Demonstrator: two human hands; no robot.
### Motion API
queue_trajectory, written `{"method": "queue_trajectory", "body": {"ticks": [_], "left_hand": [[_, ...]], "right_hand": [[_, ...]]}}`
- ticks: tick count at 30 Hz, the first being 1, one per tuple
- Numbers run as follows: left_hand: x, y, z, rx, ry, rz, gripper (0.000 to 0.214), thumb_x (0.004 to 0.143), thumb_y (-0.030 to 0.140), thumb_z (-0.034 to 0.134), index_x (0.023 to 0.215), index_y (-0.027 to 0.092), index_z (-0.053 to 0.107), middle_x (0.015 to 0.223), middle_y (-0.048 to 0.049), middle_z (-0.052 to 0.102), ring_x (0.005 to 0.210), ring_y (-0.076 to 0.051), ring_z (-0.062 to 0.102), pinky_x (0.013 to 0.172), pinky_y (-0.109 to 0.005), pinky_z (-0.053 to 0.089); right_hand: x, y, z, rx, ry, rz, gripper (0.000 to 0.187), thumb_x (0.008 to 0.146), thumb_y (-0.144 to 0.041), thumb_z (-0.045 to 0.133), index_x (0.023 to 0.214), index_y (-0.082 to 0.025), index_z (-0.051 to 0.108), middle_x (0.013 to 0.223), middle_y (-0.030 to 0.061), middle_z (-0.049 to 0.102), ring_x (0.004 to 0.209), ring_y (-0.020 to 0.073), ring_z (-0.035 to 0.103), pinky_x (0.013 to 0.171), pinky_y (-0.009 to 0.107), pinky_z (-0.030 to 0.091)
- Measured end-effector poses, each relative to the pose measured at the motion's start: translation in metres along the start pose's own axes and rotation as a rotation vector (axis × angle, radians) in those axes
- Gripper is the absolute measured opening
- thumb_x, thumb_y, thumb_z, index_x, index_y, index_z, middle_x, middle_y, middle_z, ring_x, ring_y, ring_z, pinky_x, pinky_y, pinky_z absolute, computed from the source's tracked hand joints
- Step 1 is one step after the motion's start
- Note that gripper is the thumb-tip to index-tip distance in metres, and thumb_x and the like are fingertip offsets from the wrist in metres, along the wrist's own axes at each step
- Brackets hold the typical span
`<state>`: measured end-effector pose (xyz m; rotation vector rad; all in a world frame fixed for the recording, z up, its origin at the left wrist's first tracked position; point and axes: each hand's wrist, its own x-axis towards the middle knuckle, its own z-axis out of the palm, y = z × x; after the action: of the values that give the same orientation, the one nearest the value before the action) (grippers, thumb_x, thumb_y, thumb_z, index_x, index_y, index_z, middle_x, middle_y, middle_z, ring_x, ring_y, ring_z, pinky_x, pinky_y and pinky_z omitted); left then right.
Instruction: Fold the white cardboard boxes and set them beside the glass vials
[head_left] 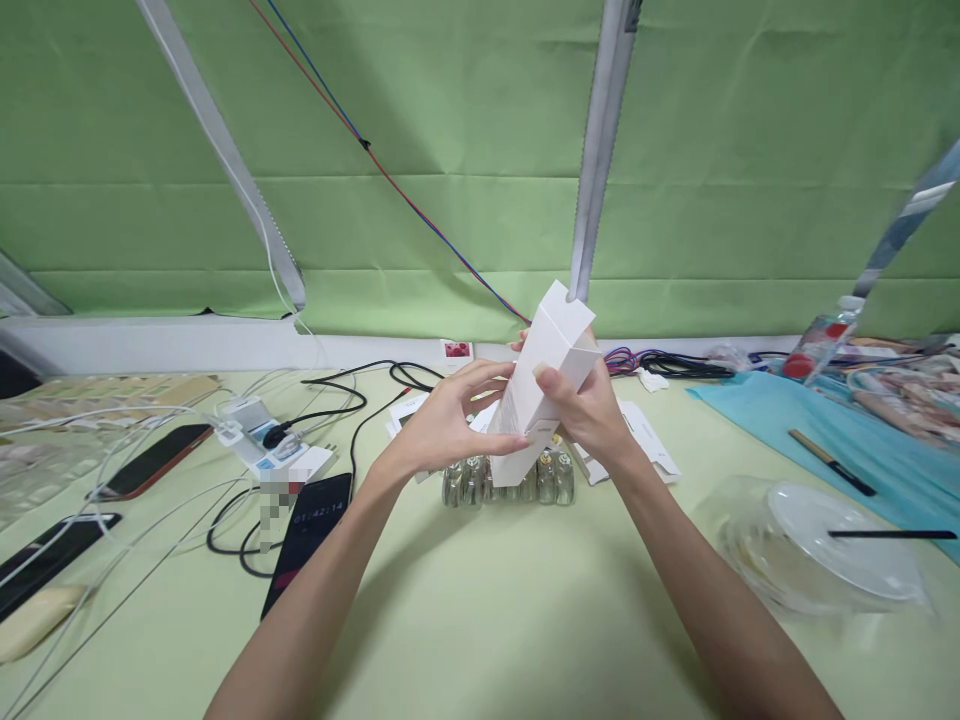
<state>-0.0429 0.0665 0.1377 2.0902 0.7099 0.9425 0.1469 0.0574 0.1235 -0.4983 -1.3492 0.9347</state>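
Note:
Both hands hold a tall white cardboard box [541, 375] tilted above the table. My left hand [450, 420] grips its left side, fingers pinching the lower edge. From the right, my right hand [589, 410] wraps around it, thumb on the front face. Just below the box stands a row of small glass vials [510, 480] on the pale green table [480, 600]. White paper leaflets [645, 440] lie behind the vials.
A dark phone [311, 530] showing a timer lies left of centre, near a white power strip [262, 445] with tangled cables. More phones [150, 462] sit at far left. A clear plastic container with a lid [825, 545] is at right, beside a blue cloth [847, 440].

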Motion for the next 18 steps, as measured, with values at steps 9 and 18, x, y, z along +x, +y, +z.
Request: {"method": "queue_trajectory", "body": {"ticks": [9, 18], "left_hand": [[0.0010, -0.0016, 0.0012, -0.036, 0.006, -0.001, 0.062, 0.073, 0.033, 0.087, 0.130, 0.026, 0.064, 0.137, -0.0085, 0.059, 0.130, -0.028, 0.059, 0.119, -0.053, 0.043], [0.0011, -0.0035, 0.0008, -0.060, 0.009, 0.002, 0.064, 0.072, 0.030, 0.087, 0.131, 0.027, 0.063, 0.142, -0.0081, 0.056, 0.132, -0.028, 0.057, 0.119, -0.051, 0.044]], "right_hand": [[-0.0003, 0.0025, -0.0007, 0.043, -0.003, 0.028, 0.083, 0.076, -0.054, 0.081, 0.145, -0.036, 0.039, 0.131, 0.0076, 0.066, 0.121, 0.0266, 0.065, 0.097, 0.046, 0.056], [-0.0002, -0.0013, -0.0027, 0.054, -0.044, 0.030, 0.089, 0.070, -0.051, 0.087, 0.144, -0.038, 0.038, 0.126, 0.0061, 0.066, 0.114, 0.0264, 0.067, 0.096, 0.048, 0.058]]}}
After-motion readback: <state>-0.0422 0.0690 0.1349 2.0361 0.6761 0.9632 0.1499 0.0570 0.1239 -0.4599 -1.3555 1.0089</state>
